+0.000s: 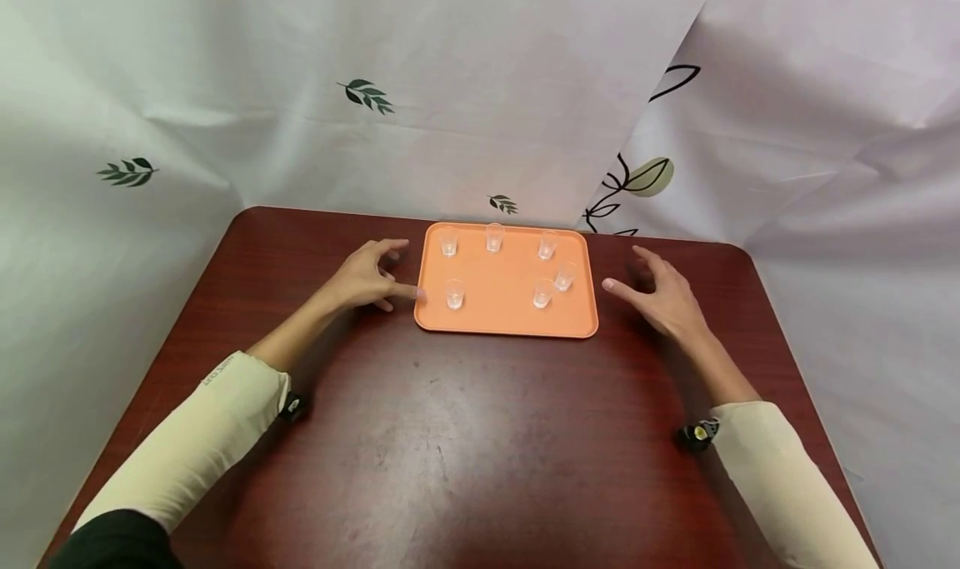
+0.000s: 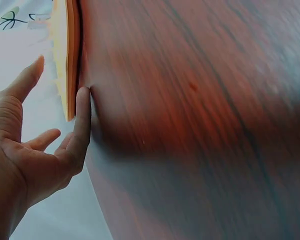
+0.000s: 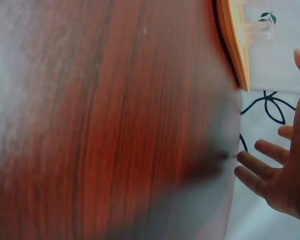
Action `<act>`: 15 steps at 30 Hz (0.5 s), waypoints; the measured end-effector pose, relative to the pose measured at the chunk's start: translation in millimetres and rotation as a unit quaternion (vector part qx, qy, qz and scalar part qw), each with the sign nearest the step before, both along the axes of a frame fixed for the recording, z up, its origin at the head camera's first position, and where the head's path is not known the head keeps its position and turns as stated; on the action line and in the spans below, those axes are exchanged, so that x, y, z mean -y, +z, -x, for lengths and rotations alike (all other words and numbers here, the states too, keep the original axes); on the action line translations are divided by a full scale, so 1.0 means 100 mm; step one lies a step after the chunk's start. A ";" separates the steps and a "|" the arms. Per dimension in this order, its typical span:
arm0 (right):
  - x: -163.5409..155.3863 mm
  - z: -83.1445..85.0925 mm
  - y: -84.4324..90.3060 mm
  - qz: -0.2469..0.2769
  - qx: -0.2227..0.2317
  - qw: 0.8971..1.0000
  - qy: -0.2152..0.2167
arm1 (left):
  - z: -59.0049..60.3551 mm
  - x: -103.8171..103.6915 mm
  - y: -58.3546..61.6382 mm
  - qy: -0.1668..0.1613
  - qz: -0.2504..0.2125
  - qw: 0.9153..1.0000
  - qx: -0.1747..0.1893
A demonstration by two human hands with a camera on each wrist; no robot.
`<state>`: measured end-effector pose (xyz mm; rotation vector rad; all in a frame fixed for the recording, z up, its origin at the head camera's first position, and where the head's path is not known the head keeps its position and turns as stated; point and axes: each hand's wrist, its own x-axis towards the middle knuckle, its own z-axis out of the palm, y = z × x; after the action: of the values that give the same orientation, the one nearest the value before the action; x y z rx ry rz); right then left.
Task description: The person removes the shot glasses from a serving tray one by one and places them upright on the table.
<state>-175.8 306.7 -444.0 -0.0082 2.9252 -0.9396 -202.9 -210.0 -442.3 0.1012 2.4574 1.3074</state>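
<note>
An orange tray (image 1: 498, 319) lies near the far edge of the table with several small clear cups standing on it. One cup (image 1: 454, 294) is at its near left, another cup (image 1: 543, 293) at its near right, close to a slightly tilted-looking cup (image 1: 565, 277). My left hand (image 1: 365, 276) is at the tray's left side, thumb tip at the rim, fingers spread, gripping nothing. To the right of the tray my right hand (image 1: 663, 296) is held apart from it, thumb and fingers spread. In the wrist views the tray's edge (image 2: 70, 65) shows beside the left hand (image 2: 45, 150).
The dark red wooden table (image 1: 465, 452) stretches from the tray toward me. A white curtain (image 1: 450, 52) with leaf prints hangs right behind the table's far edge and along both sides.
</note>
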 end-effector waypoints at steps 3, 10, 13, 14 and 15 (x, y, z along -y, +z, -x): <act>0.05 0.00 -0.01 0.020 -0.002 1.000 0.007 | 0.01 -0.06 -0.01 -0.002 -0.012 1.000 0.008; 0.13 0.03 -0.07 0.068 -0.014 0.997 0.030 | 0.03 -0.17 -0.04 -0.008 -0.013 1.000 0.010; 0.17 0.06 -0.11 0.093 -0.025 0.995 0.039 | 0.06 -0.20 -0.05 -0.006 -0.014 1.000 0.012; 0.19 0.06 -0.12 0.100 -0.028 0.994 0.040 | 0.06 -0.21 -0.05 -0.008 -0.016 1.000 0.013; 0.21 0.07 -0.13 0.108 -0.031 0.993 0.042 | 0.07 -0.22 -0.05 -0.010 -0.018 1.000 0.014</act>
<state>-182.8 286.0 -457.0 -0.1716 2.8356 -1.2561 -209.8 -187.6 -447.0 0.1155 2.4030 1.3356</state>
